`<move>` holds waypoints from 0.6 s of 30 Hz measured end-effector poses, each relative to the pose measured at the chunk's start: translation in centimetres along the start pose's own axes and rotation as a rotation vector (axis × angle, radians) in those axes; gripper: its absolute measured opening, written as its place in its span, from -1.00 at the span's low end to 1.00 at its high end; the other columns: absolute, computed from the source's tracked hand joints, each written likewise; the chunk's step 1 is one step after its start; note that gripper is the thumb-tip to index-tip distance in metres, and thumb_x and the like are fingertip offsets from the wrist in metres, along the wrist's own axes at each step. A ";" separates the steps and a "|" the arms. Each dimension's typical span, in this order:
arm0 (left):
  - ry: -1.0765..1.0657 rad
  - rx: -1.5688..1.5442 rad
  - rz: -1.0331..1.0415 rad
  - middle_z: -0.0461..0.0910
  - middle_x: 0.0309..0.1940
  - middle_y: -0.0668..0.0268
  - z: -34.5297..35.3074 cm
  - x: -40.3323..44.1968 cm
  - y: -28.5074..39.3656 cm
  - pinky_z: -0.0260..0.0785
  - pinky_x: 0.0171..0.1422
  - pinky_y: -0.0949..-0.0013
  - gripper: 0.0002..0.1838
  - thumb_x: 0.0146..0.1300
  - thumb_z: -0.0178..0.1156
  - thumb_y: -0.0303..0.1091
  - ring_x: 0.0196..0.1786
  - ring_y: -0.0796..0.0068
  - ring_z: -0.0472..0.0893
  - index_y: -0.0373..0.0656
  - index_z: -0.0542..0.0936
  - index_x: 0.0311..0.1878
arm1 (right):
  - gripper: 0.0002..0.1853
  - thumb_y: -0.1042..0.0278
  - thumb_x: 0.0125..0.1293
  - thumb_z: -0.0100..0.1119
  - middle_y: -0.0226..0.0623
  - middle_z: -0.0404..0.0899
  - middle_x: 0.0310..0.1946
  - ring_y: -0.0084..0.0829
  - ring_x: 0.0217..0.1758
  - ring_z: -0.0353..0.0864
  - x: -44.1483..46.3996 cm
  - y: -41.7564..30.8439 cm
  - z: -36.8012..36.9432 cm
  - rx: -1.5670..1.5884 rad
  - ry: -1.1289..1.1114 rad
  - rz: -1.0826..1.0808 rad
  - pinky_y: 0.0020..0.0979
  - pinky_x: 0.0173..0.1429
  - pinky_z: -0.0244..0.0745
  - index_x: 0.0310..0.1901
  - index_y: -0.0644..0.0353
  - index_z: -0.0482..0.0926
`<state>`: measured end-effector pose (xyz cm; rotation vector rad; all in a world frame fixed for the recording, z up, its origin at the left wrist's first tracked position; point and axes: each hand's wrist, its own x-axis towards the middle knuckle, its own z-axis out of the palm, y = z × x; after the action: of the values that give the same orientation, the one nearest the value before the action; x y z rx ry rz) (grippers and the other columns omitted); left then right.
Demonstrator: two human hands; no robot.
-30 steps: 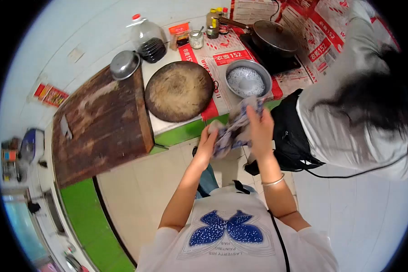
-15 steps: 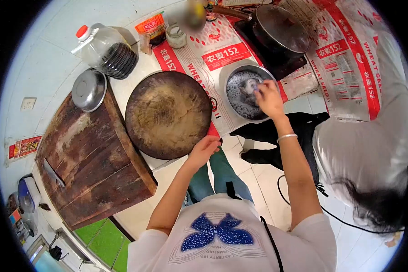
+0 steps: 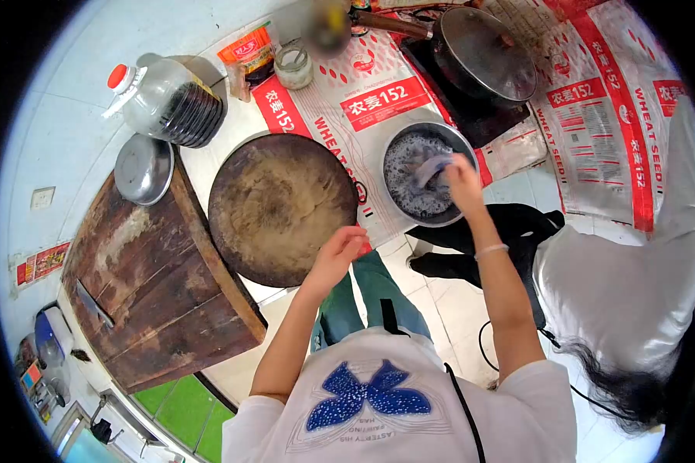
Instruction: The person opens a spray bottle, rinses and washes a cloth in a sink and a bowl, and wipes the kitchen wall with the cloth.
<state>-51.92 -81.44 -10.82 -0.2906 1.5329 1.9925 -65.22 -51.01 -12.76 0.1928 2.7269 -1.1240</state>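
My right hand [image 3: 463, 185] is over the right side of a metal basin [image 3: 471, 150] of foamy, dark-looking water. Its fingers are closed on a whitish, limp piece of cloth [image 3: 432, 167], blurred by motion, whose lower end reaches into the suds. My left hand [image 3: 341, 251] rests beside the lower right edge of a large round board [image 3: 282, 204] with a brown, worn face and dark rim. The fingers of that hand are loosely stretched out and hold nothing I can see; whether they touch the rim I cannot tell.
A wooden cutting board [image 3: 158, 285] with a knife [image 3: 94, 302] and metal bowl [image 3: 144, 170] lies left. Behind are a large jug [image 3: 162, 104], a glass jar [image 3: 293, 68] and a lidded pan [image 3: 486, 58]. Another person in a pale top [image 3: 618, 285] is at right.
The pale cloth is drawn out longer and my right hand has shifted slightly lower and right. My left hand stays by the round board. The whole view has tilted a little.
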 end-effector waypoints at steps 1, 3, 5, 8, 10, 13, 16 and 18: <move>0.018 0.020 -0.010 0.60 0.00 0.29 0.3 0.3 0.7 0.39 0.16 0.42 -0.71 0.52 -0.02 -0.29 0.02 0.54 0.55 -0.21 0.47 0.17 | -0.75 0.36 0.43 0.06 -0.37 0.61 -0.09 -0.54 -0.07 0.56 -0.7 -0.5 -1.7 0.287 0.099 0.042 -0.41 0.03 0.46 0.08 0.11 0.58; -0.004 0.000 0.014 0.60 -0.01 0.28 0.7 1.3 1.0 0.40 0.16 0.41 -0.71 0.52 -0.01 -0.29 0.01 0.53 0.55 -0.22 0.47 0.16 | -0.76 0.37 0.49 0.00 -0.45 0.55 -0.12 -0.68 -0.10 0.44 -2.4 -3.2 -6.0 0.408 0.207 -0.193 -0.57 0.02 0.38 0.09 0.22 0.54; -0.026 -0.022 0.036 0.60 -0.01 0.28 1.6 1.8 1.3 0.40 0.17 0.40 -0.71 0.51 -0.01 -0.29 0.01 0.53 0.55 -0.23 0.47 0.16 | -0.75 0.36 0.52 -0.01 -0.46 0.54 -0.11 -0.66 -0.11 0.45 -4.3 -7.0 -9.3 0.484 0.271 -0.248 -0.58 0.03 0.37 0.10 0.29 0.50; -0.046 0.039 0.013 0.59 -0.02 0.27 2.5 2.6 2.1 0.40 0.17 0.41 -0.72 0.51 0.00 -0.30 0.00 0.52 0.55 -0.22 0.47 0.16 | -0.77 0.36 0.52 -0.01 -0.49 0.56 -0.15 -0.69 -0.15 0.45 -6.0 -10.5 -12.0 0.441 0.299 -0.270 -0.59 0.00 0.38 0.07 0.27 0.51; -0.056 0.008 0.018 0.59 -0.01 0.27 2.8 2.9 1.4 0.40 0.17 0.41 -0.72 0.50 0.01 -0.30 -0.01 0.51 0.55 -0.22 0.47 0.15 | -0.77 0.36 0.50 0.00 -0.47 0.56 -0.21 -0.68 -0.19 0.46 -5.5 -9.6 -11.4 0.358 0.294 -0.201 -0.57 -0.04 0.40 0.06 0.26 0.52; -0.055 -0.018 0.005 0.58 -0.01 0.27 2.8 3.3 -0.3 0.40 0.17 0.39 -0.73 0.50 0.01 -0.31 0.00 0.50 0.55 -0.21 0.47 0.14 | -0.76 0.37 0.39 0.06 -0.11 0.62 -0.28 -0.35 -0.26 0.62 -3.8 -6.3 -7.9 -0.009 0.293 -0.176 -0.35 -0.11 0.49 0.03 0.23 0.54; -0.014 -0.047 -0.036 0.60 -0.07 0.28 2.9 2.8 -0.8 0.40 0.10 0.40 -0.73 0.47 0.03 -0.32 -0.07 0.49 0.57 -0.20 0.50 0.13 | -0.79 0.48 0.20 0.16 -0.06 0.57 -0.07 -0.04 -0.01 0.58 -1.1 -0.6 -1.9 -0.273 0.207 -0.458 -0.16 0.08 0.51 -0.11 0.24 0.55; -0.014 -0.035 -0.037 0.59 -0.04 0.29 2.8 3.1 -1.3 0.41 0.12 0.39 -0.74 0.49 0.01 -0.31 -0.05 0.50 0.56 -0.19 0.49 0.13 | -0.71 0.48 0.16 0.18 -0.10 0.52 0.05 -0.08 0.16 0.48 -0.7 1.8 1.5 -0.394 0.046 -0.485 -0.14 0.24 0.42 -0.04 0.20 0.56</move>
<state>-53.17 -77.60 -12.56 -0.3162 1.4751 1.9896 -64.05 -50.83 -14.83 -0.5267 3.0508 -0.6415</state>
